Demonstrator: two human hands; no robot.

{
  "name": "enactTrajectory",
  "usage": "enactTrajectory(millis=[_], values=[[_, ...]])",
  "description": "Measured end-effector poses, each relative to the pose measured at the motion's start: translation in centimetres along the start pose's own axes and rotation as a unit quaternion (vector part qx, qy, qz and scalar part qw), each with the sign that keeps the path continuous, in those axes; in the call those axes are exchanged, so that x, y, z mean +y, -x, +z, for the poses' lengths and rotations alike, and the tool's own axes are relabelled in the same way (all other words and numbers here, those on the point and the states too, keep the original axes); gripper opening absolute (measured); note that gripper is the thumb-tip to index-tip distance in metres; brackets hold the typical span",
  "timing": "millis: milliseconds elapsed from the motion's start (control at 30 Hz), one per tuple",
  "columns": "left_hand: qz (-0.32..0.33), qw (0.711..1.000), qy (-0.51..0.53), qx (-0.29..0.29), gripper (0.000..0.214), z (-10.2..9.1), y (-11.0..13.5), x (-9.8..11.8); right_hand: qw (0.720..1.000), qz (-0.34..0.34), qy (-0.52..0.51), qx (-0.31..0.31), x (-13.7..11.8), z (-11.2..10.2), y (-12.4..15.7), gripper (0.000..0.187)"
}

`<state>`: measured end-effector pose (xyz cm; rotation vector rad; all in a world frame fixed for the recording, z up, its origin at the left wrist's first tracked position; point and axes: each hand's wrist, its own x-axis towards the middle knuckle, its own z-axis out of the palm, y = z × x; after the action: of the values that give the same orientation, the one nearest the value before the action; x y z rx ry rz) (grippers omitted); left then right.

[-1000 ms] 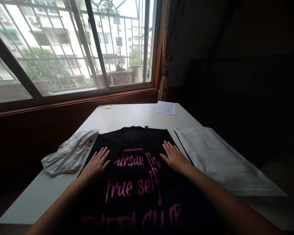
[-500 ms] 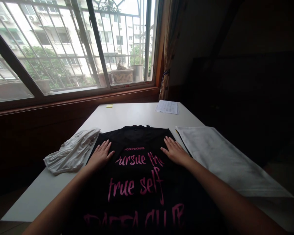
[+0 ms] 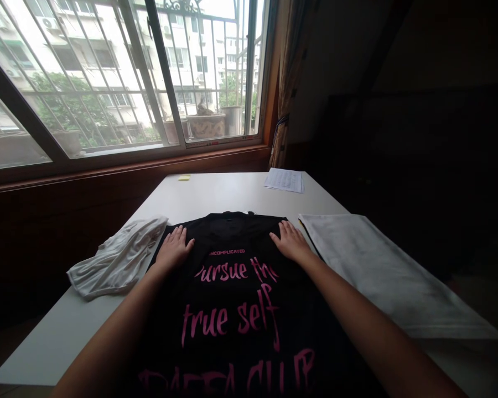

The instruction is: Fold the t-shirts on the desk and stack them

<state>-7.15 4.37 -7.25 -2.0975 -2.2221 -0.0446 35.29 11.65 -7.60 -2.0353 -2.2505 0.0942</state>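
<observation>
A black T-shirt (image 3: 228, 237) with pink lettering lies spread on the white table, its collar toward the far side. My left hand (image 3: 175, 246) rests flat on the shirt's left shoulder area, fingers stretched out and pointing away from me. On the opposite shoulder area, my right hand (image 3: 291, 240) lies palm down with its fingers extended. Both hands touch the cloth without gripping it. The shirt's lower part runs toward me into shadow, and its lower edge cannot be made out.
Left of the shirt lies a crumpled white cloth (image 3: 120, 257). A flat whitish-grey cloth (image 3: 373, 271) covers the table's right side. Papers (image 3: 284, 180) and a yellow note (image 3: 184, 177) lie at the far end of the table (image 3: 219, 190). Beyond stands a barred window (image 3: 120, 83).
Both hands have slid a little farther up the shirt toward its shoulder edges. They stay flat on the cloth. The view has shifted slightly.
</observation>
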Motion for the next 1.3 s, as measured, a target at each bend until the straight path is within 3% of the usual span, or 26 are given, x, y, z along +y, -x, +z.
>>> enactTrajectory(millis=[833, 1300], values=[[-0.029, 0.998, 0.039, -0.027, 0.074, -0.1, -6.1, -0.4, 1.000, 0.013, -0.011, -0.014, 0.1, 0.0, -4.9, 0.082], [-0.037, 0.998, 0.045, -0.028, 0.077, 0.3, -7.9, -0.7, 1.000, 0.016, -0.017, -0.020, -0.1, -0.3, -6.0, 0.083]])
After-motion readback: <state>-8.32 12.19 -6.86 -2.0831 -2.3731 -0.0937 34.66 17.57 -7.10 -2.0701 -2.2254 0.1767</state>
